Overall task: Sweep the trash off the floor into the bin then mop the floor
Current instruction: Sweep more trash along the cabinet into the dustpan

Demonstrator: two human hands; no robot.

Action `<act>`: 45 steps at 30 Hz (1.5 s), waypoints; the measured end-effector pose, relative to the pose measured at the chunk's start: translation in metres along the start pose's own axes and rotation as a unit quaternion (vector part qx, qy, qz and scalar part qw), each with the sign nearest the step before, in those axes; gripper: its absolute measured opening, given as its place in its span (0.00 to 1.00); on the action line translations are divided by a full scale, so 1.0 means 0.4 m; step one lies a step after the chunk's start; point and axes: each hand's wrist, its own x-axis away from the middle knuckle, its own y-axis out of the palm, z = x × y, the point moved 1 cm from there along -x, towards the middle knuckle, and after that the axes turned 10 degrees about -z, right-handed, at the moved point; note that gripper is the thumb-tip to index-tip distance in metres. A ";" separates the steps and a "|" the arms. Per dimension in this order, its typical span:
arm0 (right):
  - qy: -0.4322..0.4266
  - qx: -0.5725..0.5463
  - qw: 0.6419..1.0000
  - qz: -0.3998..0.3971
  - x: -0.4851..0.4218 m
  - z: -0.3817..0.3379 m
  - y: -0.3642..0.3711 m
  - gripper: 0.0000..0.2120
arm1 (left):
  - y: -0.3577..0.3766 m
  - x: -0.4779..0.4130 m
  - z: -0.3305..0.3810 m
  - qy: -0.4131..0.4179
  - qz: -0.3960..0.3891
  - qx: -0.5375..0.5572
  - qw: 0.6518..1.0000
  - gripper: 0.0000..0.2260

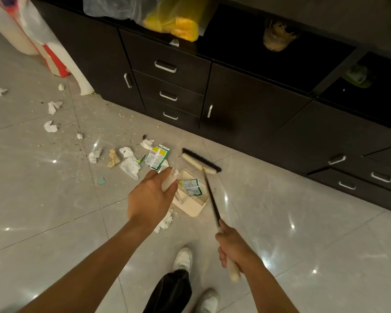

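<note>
Sweeping: I am partway through; mopping not yet begun, I judge.
Left hand [151, 195]: grasping the upright cream handle of the dustpan [192, 205].
Right hand [231, 247]: clenched round the thin dark shaft of the dark-bristled broom [201, 163].
Dustpan: cream plastic, comb-toothed, on the floor [303, 245], one glossy wrapper [190, 185] inside.
Trash [129, 161]: crumpled tissues, crumbs, just left of the dustpan on shiny grey tile.
Next: I must set the broom beyond the pile and draw it toward the dustpan.

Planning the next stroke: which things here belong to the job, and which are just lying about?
Job: broom, dustpan, wrapper in dustpan, floor wrapper, crumpled tissues.
Lying about: yellow bag, clear bag, rolls, drawers.
</note>
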 end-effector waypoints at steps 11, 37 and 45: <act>-0.031 -0.284 0.958 0.006 0.190 0.255 -0.066 0.22 | 0.031 0.061 0.015 0.002 -0.002 0.007 1.000 0.17; 0.015 -0.116 0.993 -0.026 0.343 0.599 -0.156 0.32 | 0.162 0.342 0.060 -0.007 -0.005 -0.046 0.999 0.13; -0.018 -0.242 0.970 0.017 0.408 0.692 -0.156 0.29 | 0.178 0.372 0.079 -0.007 -0.009 -0.044 0.999 0.13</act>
